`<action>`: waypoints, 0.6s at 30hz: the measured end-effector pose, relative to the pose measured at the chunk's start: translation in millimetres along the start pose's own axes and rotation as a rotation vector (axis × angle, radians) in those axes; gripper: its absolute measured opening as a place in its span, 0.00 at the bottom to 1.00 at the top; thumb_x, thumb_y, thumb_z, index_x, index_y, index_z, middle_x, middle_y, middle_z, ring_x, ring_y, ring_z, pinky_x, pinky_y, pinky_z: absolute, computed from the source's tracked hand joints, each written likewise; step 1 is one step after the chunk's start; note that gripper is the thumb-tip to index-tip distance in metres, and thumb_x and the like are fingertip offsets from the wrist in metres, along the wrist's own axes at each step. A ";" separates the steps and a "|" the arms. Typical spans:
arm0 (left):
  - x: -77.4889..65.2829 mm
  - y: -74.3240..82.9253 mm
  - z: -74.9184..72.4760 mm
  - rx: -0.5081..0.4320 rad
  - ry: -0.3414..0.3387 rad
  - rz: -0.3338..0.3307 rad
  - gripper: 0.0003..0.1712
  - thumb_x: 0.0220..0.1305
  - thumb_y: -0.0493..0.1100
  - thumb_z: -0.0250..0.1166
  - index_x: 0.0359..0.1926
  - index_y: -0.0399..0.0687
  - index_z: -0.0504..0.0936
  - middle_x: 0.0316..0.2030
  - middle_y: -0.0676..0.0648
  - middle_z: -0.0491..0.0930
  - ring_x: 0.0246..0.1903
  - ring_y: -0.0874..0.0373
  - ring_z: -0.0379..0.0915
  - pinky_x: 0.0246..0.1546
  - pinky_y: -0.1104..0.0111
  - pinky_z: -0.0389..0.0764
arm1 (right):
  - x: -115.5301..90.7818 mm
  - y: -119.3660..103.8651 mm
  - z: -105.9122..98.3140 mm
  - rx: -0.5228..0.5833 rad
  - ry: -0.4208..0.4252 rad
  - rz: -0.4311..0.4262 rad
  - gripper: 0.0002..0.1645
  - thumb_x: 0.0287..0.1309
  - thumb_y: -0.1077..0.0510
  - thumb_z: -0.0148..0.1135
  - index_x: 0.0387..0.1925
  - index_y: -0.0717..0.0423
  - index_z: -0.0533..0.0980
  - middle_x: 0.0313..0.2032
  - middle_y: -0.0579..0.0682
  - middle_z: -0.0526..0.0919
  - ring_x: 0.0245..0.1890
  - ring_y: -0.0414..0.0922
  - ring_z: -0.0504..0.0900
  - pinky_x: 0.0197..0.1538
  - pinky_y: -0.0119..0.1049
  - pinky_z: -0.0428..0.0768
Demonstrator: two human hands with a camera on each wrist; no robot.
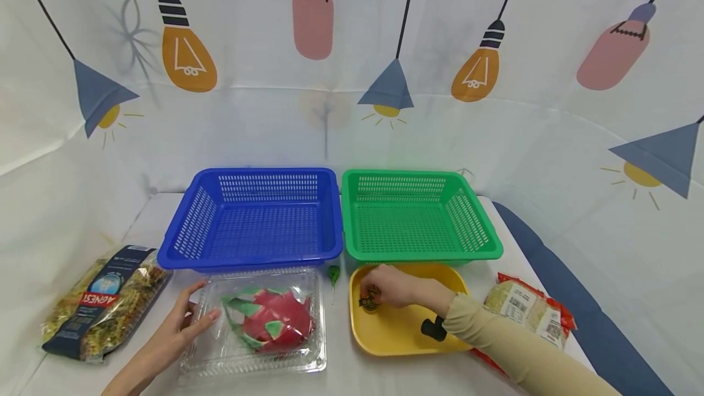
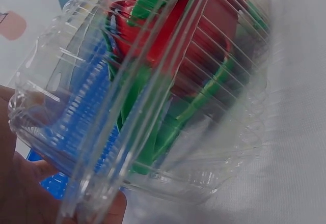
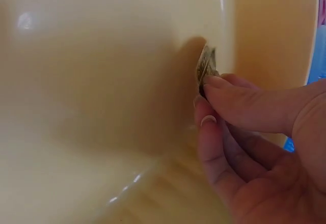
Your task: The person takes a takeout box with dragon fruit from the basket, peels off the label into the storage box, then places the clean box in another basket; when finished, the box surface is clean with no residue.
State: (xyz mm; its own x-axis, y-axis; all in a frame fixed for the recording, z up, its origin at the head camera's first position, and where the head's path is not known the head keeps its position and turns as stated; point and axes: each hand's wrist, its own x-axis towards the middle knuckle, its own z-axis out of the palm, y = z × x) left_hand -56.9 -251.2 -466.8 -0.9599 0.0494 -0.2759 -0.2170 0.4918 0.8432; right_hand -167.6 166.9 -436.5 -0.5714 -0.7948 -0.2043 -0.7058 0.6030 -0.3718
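My right hand (image 1: 393, 286) reaches into the yellow tray (image 1: 385, 347) and pinches a small, thin black-and-gold label-like piece (image 3: 205, 68) between thumb and fingertips, close over the tray's floor. On the left, my left hand (image 1: 178, 326) grips the left side of a clear plastic clamshell box (image 1: 206, 347), thumb on one side of its rim and fingers on the other. Through the lid shows a red dragon fruit (image 1: 277, 319) with green leafy scales. In the left wrist view the box's ridged rim (image 2: 102, 183) runs between thumb and fingers.
Behind stand a blue basket (image 1: 250, 258) and a green basket (image 1: 423, 255), side by side. A pasta bag (image 1: 104, 301) lies far left, a red-edged bag of grain (image 1: 528, 310) right of the tray. A small green item (image 1: 333, 274) sits between box and tray.
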 end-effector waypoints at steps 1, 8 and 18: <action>0.1 0.2 -0.2 -0.003 -0.002 -0.004 0.43 0.74 0.47 0.57 0.76 0.41 0.40 0.38 0.44 0.63 0.28 0.59 0.62 0.27 0.67 0.66 | 0.1 0.5 1.0 -0.005 -0.003 -0.002 0.15 0.47 0.75 0.66 0.36 0.56 0.83 0.32 0.46 0.84 0.32 0.35 0.74 0.40 0.29 0.76; 0.2 5.1 -2.2 -0.001 -0.021 -0.051 0.46 0.74 0.50 0.58 0.77 0.42 0.39 0.37 0.44 0.61 0.29 0.58 0.61 0.29 0.67 0.66 | 0.7 1.5 4.4 -0.045 -0.006 -0.017 0.16 0.45 0.75 0.67 0.35 0.54 0.83 0.32 0.44 0.84 0.32 0.36 0.76 0.39 0.29 0.77; -1.2 6.1 -1.7 -0.007 -0.021 -0.070 0.46 0.73 0.50 0.59 0.76 0.44 0.39 0.36 0.45 0.60 0.27 0.58 0.59 0.28 0.67 0.66 | 1.9 -1.0 5.8 -0.080 0.003 -0.044 0.21 0.43 0.78 0.65 0.36 0.54 0.83 0.32 0.45 0.84 0.33 0.38 0.79 0.39 0.28 0.77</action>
State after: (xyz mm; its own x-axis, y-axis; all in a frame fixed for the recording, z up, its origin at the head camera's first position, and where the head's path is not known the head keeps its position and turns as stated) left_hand -57.3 -249.7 -460.6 -0.9384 0.0337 -0.3438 -0.2847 0.4883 0.8249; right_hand -165.6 164.4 -441.8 -0.5406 -0.8204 -0.1862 -0.7612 0.5713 -0.3068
